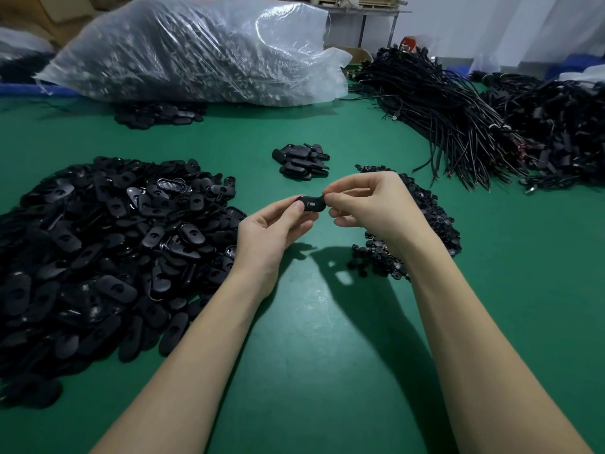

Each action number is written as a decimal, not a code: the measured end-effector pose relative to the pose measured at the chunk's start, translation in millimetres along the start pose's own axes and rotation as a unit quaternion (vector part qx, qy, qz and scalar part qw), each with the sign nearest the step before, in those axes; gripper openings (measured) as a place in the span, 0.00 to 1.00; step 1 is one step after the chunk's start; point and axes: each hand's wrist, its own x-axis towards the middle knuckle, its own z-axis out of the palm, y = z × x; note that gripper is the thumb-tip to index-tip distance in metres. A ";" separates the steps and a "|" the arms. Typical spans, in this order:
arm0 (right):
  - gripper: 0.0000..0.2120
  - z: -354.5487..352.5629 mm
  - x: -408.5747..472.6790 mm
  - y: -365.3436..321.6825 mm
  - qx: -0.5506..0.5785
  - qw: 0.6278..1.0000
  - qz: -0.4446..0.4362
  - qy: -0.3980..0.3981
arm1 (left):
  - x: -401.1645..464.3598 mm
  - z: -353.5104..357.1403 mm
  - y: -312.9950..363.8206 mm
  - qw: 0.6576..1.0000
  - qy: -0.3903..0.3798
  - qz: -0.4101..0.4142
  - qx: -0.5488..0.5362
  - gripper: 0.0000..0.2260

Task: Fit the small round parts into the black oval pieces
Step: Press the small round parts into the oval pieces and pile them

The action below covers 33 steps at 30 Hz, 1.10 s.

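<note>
Both hands meet above the green table mat (311, 322). Left hand (271, 235) pinches one black oval plastic piece (312, 203) by its left end; right hand (370, 204) pinches the right end (fingers curled tight). Big oval-piece heap (108, 244) left of it, small round black parts pile (429, 224) right, small stack of oval pieces (302, 162) beyond, clear plastic sack (196, 50) farthest.

Two bare forearms are seen entering from the bottom edge, no sleeves reaching into view. The left hand (271, 235) and right hand (370, 204) are ungloved, with no rings, watch or bands seen. Fingernails are kept short and unpainted where visible.
</note>
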 end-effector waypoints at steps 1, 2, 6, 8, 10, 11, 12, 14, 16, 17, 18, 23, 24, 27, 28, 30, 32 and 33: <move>0.03 0.4 -0.1 -0.8 -0.002 1.000 -0.002 0.002 | 0.0 0.3 0.3 1.000 -0.003 -0.003 -0.005 0.08; 0.03 1.2 -0.1 -1.2 -0.002 1.000 -0.003 0.001 | 0.0 0.4 0.7 1.000 -0.005 -0.006 -0.011 0.09; 0.02 8.0 -0.4 0.3 -0.008 1.000 0.004 -0.003 | -1.1 0.2 2.1 1.000 -0.012 -0.012 -0.018 0.08; 0.02 10.0 -0.2 1.5 -0.016 1.000 0.001 0.001 | -1.1 0.1 2.6 1.000 -0.014 -0.013 -0.017 0.09; 0.02 11.0 -0.1 1.8 -0.023 1.000 -0.002 0.005 | -1.2 -0.2 2.5 1.000 -0.015 -0.014 -0.011 0.10; 0.02 11.7 -0.2 1.6 -0.024 1.000 -0.003 0.007 | -1.1 -0.4 2.6 1.000 -0.014 -0.014 -0.010 0.10; 0.02 12.5 -0.3 1.6 -0.024 1.000 -0.002 0.010 | -1.2 -0.5 2.8 1.000 -0.014 -0.014 -0.011 0.10; 0.02 13.7 -0.5 1.6 -0.027 1.000 -0.003 0.015 | -1.1 0.0 2.8 1.000 -0.012 -0.014 -0.011 0.10; 0.02 14.1 -0.6 1.0 -0.030 0.999 -0.003 0.016 | -1.4 0.6 2.5 1.000 -0.012 -0.012 -0.007 0.10; 0.02 13.9 -0.5 0.8 -0.030 0.999 -0.003 0.015 | -1.5 0.7 2.3 1.000 -0.012 -0.010 -0.006 0.10; 0.03 13.1 -0.2 0.6 -0.031 0.999 -0.003 0.016 | -1.7 0.7 2.3 1.000 -0.011 -0.009 -0.008 0.10; 0.02 10.2 -0.2 2.1 -0.025 1.000 -0.002 0.015 | -2.4 1.0 2.2 1.000 -0.016 -0.011 -0.008 0.10; 0.02 11.2 -0.6 2.1 -0.028 0.999 -0.003 0.015 | -2.5 0.8 2.5 1.000 -0.016 -0.011 -0.007 0.09; 0.02 13.7 -1.3 1.5 -0.046 0.999 -0.009 0.020 | -2.3 0.6 2.8 1.000 -0.017 -0.009 -0.006 0.07; 0.02 14.4 -1.1 1.4 -0.045 0.999 -0.009 0.023 | -2.2 0.3 3.0 1.000 -0.019 -0.009 -0.006 0.06; 0.02 14.9 -0.9 2.0 -0.040 0.999 -0.005 0.030 | -2.0 -0.2 3.2 1.000 -0.021 -0.007 -0.006 0.05; 0.03 15.9 -1.1 3.5 -0.047 0.998 -0.004 0.039 | -2.0 -0.5 2.9 1.000 -0.026 -0.007 -0.004 0.05; 0.03 16.1 -1.2 4.3 -0.053 0.998 -0.005 0.043 | -2.2 -0.5 2.9 1.000 -0.030 -0.008 -0.002 0.05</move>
